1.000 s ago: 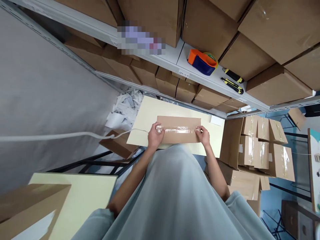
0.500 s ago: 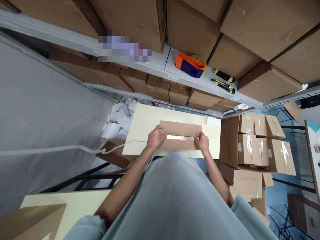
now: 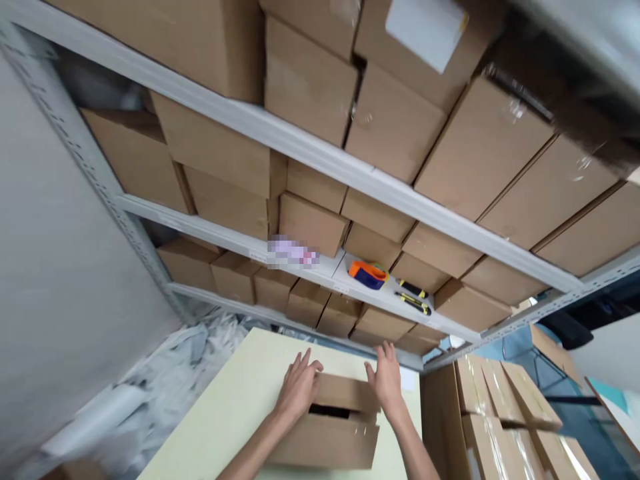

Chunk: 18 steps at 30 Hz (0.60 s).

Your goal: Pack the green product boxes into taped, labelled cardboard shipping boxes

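A small brown cardboard box [image 3: 330,437] stands on the pale yellow table [image 3: 235,407], its top flaps parted with a dark gap between them. My left hand [image 3: 299,387] lies on the box's upper left corner with the fingers stretched out. My right hand [image 3: 385,377] rests on the far flap at the right, fingers straight and together. Neither hand grips anything.
A grey metal shelf rack [image 3: 320,150] packed with cardboard boxes rises behind the table. An orange and blue tape dispenser [image 3: 369,274] and two yellow-black utility knives [image 3: 414,297] lie on a shelf. Taped boxes [image 3: 500,413] stack at the right. White paper scraps [image 3: 165,360] lie at the left.
The view has tilted up toward the shelves. The flat taped cardboard is now a standing box with open top flaps, and both hands have moved from its ends to its top.
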### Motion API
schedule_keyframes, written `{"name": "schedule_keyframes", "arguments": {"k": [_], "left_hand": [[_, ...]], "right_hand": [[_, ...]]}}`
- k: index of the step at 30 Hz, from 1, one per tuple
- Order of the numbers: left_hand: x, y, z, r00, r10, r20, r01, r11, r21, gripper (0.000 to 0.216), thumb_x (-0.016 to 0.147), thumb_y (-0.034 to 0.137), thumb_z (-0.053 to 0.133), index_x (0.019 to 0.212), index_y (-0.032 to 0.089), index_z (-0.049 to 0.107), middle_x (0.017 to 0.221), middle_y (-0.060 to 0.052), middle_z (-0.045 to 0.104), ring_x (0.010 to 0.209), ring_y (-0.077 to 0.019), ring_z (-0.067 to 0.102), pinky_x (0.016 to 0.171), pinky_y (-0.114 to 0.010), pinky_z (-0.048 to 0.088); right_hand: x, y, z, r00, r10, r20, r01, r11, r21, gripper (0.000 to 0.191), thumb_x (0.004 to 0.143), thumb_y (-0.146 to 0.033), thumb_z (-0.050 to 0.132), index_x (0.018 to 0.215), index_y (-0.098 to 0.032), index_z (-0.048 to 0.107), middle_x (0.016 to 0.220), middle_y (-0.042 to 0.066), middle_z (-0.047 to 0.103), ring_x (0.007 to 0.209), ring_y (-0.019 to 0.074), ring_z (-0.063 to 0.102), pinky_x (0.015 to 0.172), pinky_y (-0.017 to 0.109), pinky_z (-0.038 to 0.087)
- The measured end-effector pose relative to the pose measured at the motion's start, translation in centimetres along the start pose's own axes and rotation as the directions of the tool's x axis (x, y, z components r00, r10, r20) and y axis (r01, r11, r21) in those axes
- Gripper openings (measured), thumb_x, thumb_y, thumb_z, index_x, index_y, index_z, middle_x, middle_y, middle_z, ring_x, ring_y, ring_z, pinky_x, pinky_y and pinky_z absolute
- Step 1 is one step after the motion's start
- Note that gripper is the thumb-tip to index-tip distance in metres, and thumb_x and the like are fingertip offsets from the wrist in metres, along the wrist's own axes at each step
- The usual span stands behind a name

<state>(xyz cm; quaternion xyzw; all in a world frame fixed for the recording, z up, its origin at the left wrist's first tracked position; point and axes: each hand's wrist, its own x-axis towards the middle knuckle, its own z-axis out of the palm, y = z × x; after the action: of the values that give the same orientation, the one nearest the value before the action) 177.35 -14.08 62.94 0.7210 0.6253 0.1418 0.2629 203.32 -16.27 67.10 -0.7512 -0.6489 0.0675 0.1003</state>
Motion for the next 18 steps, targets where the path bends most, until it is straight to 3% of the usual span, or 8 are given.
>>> {"name": "schedule_keyframes", "arguments": {"k": [3, 5, 7, 9, 12, 18], "left_hand": [[3.7, 4.7, -3.7, 0.976, 0.125, -0.178, -0.145, 0.984, -0.105, 0.021, 0.091, 0.012, 0.063, 0.100, 0.022, 0.079, 0.157, -0.016, 0.068, 0.157, -0.0387, 0.053, 0.127, -0.057, 0.043], [5.3, 7.8, -6.5, 0.941, 0.169, -0.294, -0.223, 0.962, -0.159, 0.014, 0.094, 0.017, 0.064, 0.092, 0.022, 0.078, 0.149, -0.015, 0.073, 0.152, -0.0383, 0.059, 0.124, -0.055, 0.047], [5.9, 9.8, -8.7, 0.899, 0.184, -0.398, -0.282, 0.937, -0.205, 0.012, 0.094, 0.023, 0.068, 0.084, 0.023, 0.075, 0.140, -0.015, 0.077, 0.143, -0.0385, 0.065, 0.119, -0.055, 0.053], [5.7, 10.3, -9.7, 0.853, 0.194, -0.484, -0.339, 0.911, -0.233, 0.017, 0.094, 0.029, 0.069, 0.079, 0.024, 0.071, 0.130, -0.015, 0.080, 0.133, -0.0377, 0.071, 0.113, -0.054, 0.057], [4.5, 8.9, -9.6, 0.813, 0.168, -0.557, -0.373, 0.886, -0.276, 0.018, 0.096, 0.032, 0.066, 0.080, 0.026, 0.070, 0.121, -0.013, 0.082, 0.125, -0.0354, 0.076, 0.107, -0.052, 0.062], [-0.2, 5.6, -9.2, 0.851, 0.077, -0.520, -0.313, 0.869, -0.384, 0.020, 0.086, 0.015, 0.063, 0.084, 0.028, 0.078, 0.115, -0.009, 0.084, 0.119, -0.0315, 0.079, 0.105, -0.046, 0.065]], "right_hand": [[9.9, -3.9, -6.1, 0.967, -0.183, -0.177, 0.177, 0.983, -0.046, 0.048, 0.105, -0.030, 0.055, 0.150, -0.013, 0.061, 0.160, 0.023, 0.060, 0.151, 0.0368, 0.057, 0.127, 0.050, 0.044], [15.1, -7.0, -9.4, 0.975, -0.179, -0.133, 0.168, 0.982, -0.086, 0.050, 0.106, -0.028, 0.053, 0.152, -0.010, 0.059, 0.158, 0.025, 0.062, 0.149, 0.0350, 0.059, 0.127, 0.047, 0.043], [18.3, -9.6, -11.2, 0.989, -0.132, -0.068, 0.124, 0.986, -0.109, 0.051, 0.100, -0.024, 0.061, 0.149, -0.007, 0.062, 0.151, 0.027, 0.067, 0.145, 0.0362, 0.063, 0.124, 0.047, 0.046], [19.8, -11.3, -11.4, 0.993, -0.107, -0.040, 0.102, 0.989, -0.105, 0.055, 0.089, -0.018, 0.072, 0.143, -0.005, 0.067, 0.142, 0.028, 0.073, 0.139, 0.0384, 0.069, 0.119, 0.046, 0.051], [20.3, -11.8, -10.3, 0.993, -0.103, -0.050, 0.099, 0.993, -0.070, 0.057, 0.081, -0.012, 0.075, 0.138, -0.006, 0.071, 0.139, 0.029, 0.075, 0.136, 0.0401, 0.072, 0.119, 0.047, 0.053], [19.1, -10.3, -9.8, 0.991, -0.114, -0.068, 0.120, 0.989, 0.089, 0.055, 0.089, -0.016, 0.067, 0.143, -0.010, 0.069, 0.136, 0.026, 0.078, 0.133, 0.0410, 0.074, 0.115, 0.052, 0.056]]}}
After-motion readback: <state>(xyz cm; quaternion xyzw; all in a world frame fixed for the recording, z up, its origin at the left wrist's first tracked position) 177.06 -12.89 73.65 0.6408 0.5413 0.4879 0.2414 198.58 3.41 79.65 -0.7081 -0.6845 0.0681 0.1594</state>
